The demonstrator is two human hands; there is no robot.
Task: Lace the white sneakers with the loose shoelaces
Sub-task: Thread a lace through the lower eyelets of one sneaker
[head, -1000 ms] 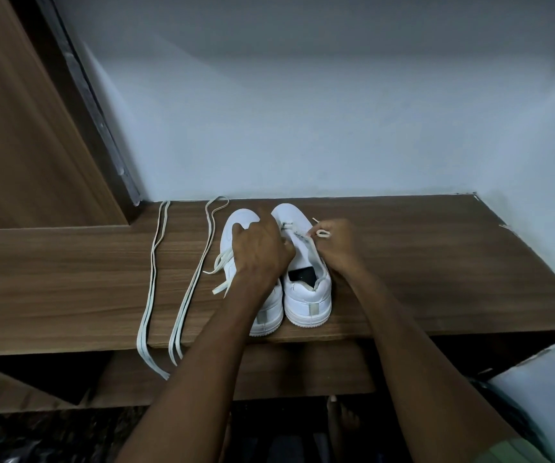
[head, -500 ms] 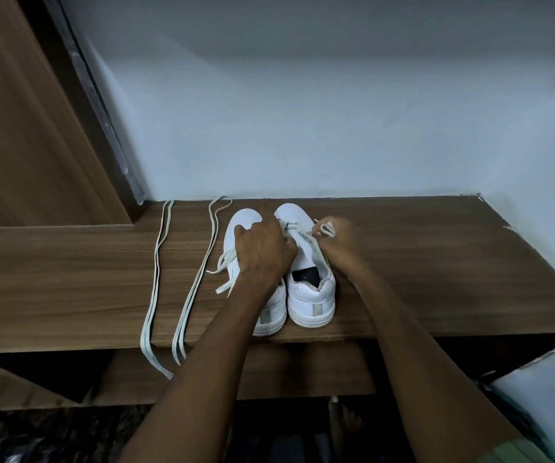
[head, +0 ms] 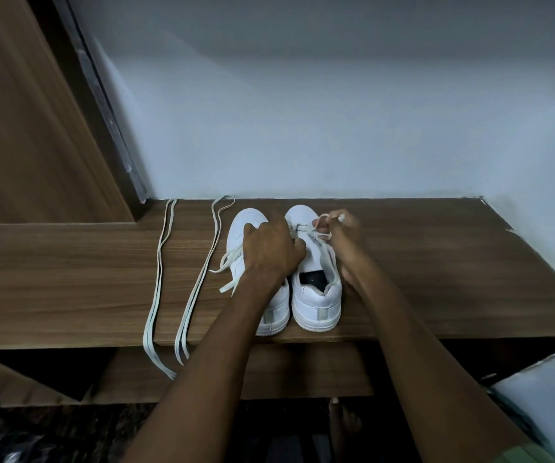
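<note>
Your left hand point(head: 271, 252) pinches the lace point(head: 306, 230) at the right sneaker point(head: 316, 289) to steady it, while your right hand point(head: 343, 233) pinches its end, ready for threading.

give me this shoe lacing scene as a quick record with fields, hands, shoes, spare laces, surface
surface: wooden shelf against a pale wall
shoes: left sneaker and right sneaker side by side, toes to the wall
left hand: left hand over the sneakers, pinching the lace on the right sneaker
right hand: right hand pinching the lace's other end by the toe
spare laces: two loose shoelaces lying left of the shoes, ends hanging off the front edge
</note>
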